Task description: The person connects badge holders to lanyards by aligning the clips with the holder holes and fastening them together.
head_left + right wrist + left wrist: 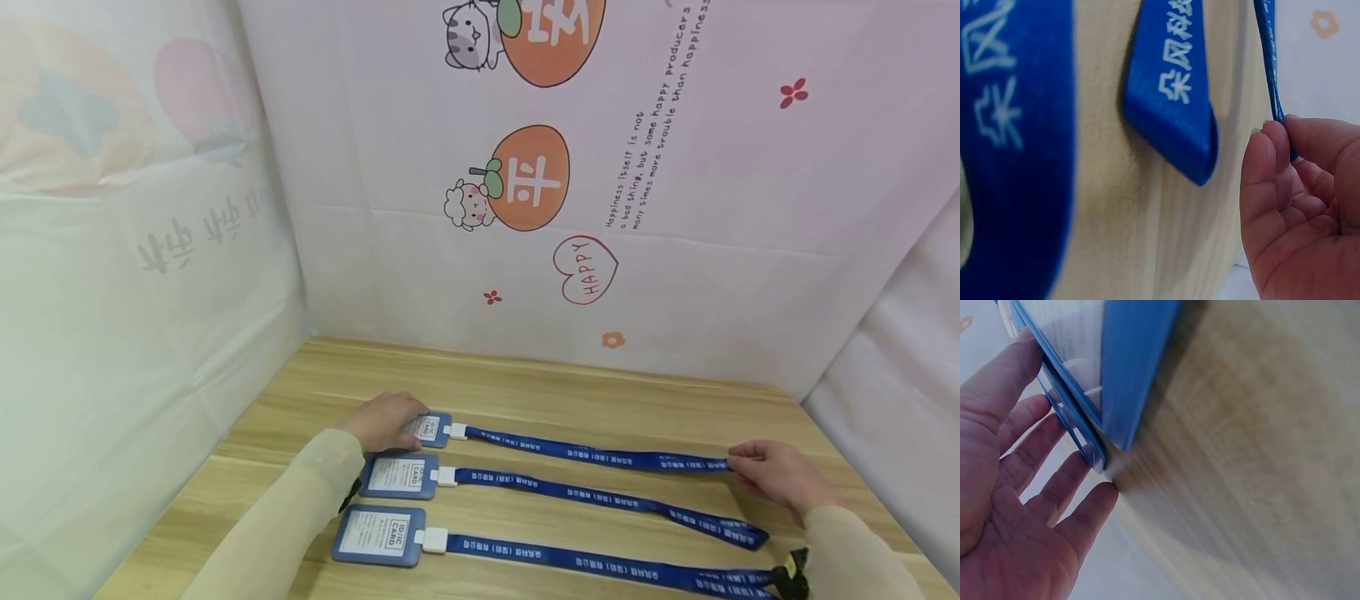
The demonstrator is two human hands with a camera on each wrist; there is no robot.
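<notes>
Three blue card holders with blue lanyards lie in rows across the wooden table. My left hand (382, 421) is at the farthest card holder (429, 429), partly covering it; in the left wrist view its thumb and fingers lie on either side of the holder's edge. My right hand (1300, 206) pinches the looped end of that holder's lanyard (600, 456) between thumb and fingertips, and the strap runs nearly straight between the hands. The middle card holder (400, 477) lies just below my left hand. Closest to me is the third card holder (378, 535).
The middle lanyard (555, 490) ends in a folded loop below my right hand. The nearest lanyard (570, 557) runs under my right wrist, where a dark band (791, 575) shows. A printed cloth (405, 275) hangs behind the wooden table (540, 358) and along both sides.
</notes>
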